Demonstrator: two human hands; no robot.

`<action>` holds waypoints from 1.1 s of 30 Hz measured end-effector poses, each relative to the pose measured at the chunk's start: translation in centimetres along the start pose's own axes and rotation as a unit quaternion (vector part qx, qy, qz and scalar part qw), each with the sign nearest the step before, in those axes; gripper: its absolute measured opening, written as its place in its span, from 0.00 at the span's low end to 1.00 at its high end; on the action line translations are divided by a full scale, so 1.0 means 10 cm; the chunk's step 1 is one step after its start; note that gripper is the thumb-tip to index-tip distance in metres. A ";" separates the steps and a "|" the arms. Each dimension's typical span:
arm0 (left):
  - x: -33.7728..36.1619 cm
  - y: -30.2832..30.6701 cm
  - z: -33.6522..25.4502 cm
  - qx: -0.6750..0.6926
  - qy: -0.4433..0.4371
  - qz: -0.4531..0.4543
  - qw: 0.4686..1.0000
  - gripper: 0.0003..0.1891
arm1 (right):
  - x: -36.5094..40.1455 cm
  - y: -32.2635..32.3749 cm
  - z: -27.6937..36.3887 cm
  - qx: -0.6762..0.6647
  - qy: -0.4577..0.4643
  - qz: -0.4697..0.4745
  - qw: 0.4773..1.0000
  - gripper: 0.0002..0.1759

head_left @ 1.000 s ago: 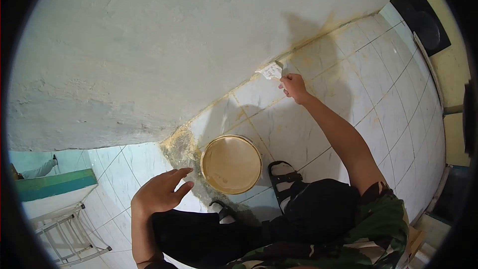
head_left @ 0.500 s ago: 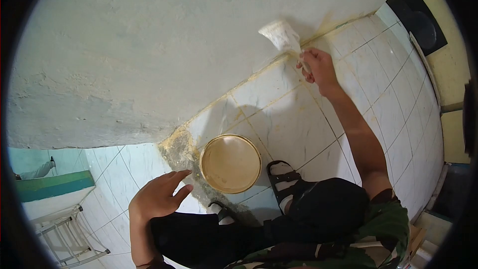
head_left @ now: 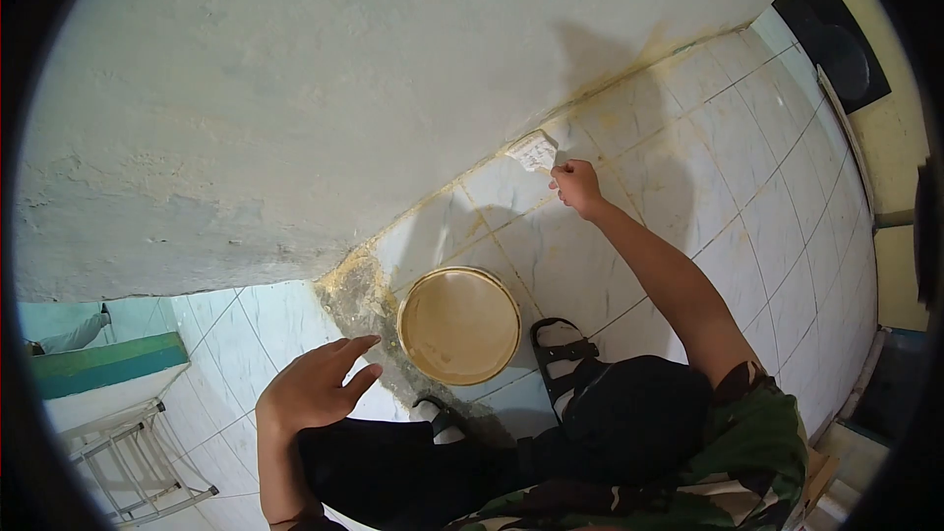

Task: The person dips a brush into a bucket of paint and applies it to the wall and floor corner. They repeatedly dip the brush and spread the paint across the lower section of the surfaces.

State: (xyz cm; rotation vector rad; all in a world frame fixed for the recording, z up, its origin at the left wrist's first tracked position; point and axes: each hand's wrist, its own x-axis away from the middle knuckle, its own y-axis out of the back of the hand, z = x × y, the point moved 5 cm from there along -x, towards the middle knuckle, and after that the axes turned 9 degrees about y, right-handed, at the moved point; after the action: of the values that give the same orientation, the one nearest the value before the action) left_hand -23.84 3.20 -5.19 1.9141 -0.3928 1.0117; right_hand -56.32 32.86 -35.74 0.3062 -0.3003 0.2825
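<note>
A wide, white-coated paintbrush (head_left: 534,151) is gripped by its handle in my right hand (head_left: 577,187), fingers closed around it. Its broad end lies right at the seam where the grey wall (head_left: 275,108) meets the tiled floor (head_left: 590,246). Between my feet and the wall stands a round bucket (head_left: 459,325) with a beige inside. My left hand (head_left: 317,385) hovers over my left knee to the left of the bucket, thumb and fingers apart, holding nothing.
Bare rough cement (head_left: 359,305) shows beside the bucket at the wall's corner. My sandaled foot (head_left: 560,344) is close to the bucket's right. A metal ladder (head_left: 138,467) lies at lower left, below a green-edged ledge (head_left: 108,366). Another person's sleeve (head_left: 74,334) shows far left.
My right hand has brought the paintbrush down and left, from in front of the wall to the foot of the wall. The left hand stays in place.
</note>
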 end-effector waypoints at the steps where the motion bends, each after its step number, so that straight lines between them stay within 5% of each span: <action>1: -0.01 0.00 0.00 -0.001 -0.005 -0.003 1.000 0.27 | -0.02 -0.02 -0.01 0.000 -0.001 0.001 1.000 0.13; 14: -0.05 -0.01 0.06 0.012 0.005 0.008 1.000 0.27 | -0.14 -0.04 0.19 -0.029 0.013 -0.005 0.999 0.12; 24: 0.03 -0.02 0.05 0.011 -0.015 -0.017 1.000 0.26 | 0.58 0.41 1.83 -0.160 0.087 0.027 0.983 0.08; 33: 0.12 -0.02 0.07 0.012 -0.025 -0.039 0.999 0.26 | 0.51 0.08 0.48 -0.107 0.028 -0.012 0.994 0.09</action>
State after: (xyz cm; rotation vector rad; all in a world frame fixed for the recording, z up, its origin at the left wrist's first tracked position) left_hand -22.60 2.91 -4.52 1.9644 -0.3330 0.9215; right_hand -53.10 33.12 -29.50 0.0913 -0.2693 0.2326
